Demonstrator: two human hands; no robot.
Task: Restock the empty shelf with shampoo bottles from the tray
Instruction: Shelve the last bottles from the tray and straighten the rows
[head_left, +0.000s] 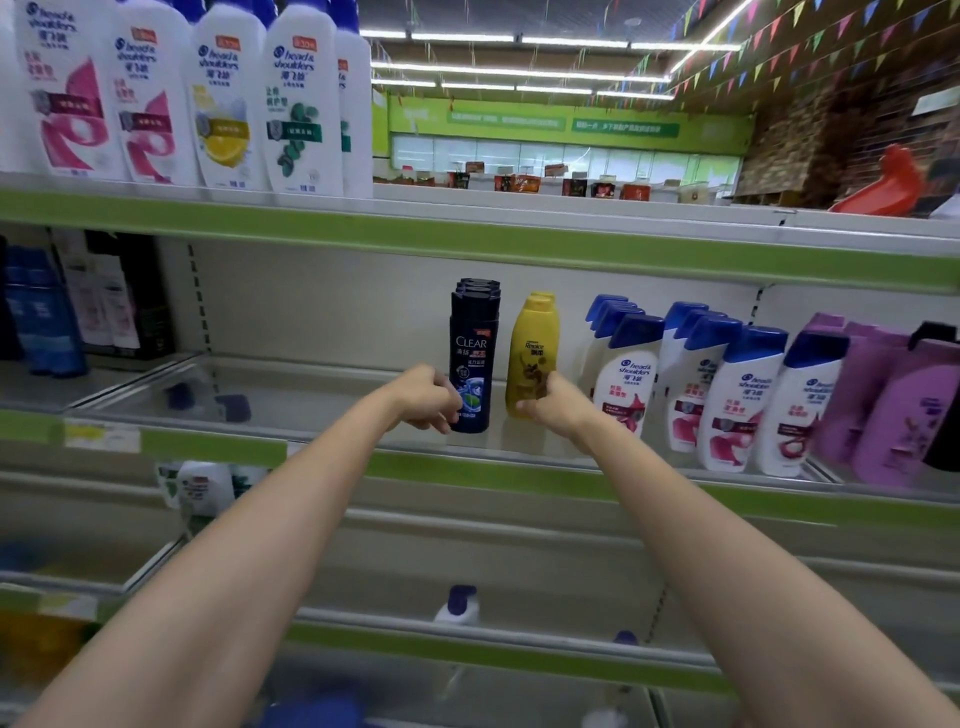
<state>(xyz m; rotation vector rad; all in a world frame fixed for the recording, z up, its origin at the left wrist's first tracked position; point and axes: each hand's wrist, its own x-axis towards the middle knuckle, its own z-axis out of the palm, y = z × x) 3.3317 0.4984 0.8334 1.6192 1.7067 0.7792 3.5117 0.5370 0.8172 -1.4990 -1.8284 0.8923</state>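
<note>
On the green-edged metal shelf (332, 457), the left hand (423, 397) grips a dark navy plastic Clear bottle (471, 358); just right of it, the right hand (550, 408) grips a yellow plastic bottle (532, 343).

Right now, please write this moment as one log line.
left hand: grips dark Clear bottle | right hand: grips yellow bottle | both upright on middle shelf

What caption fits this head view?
Left hand grips a dark Clear bottle, right hand a yellow bottle, both upright on the middle shelf.
</note>
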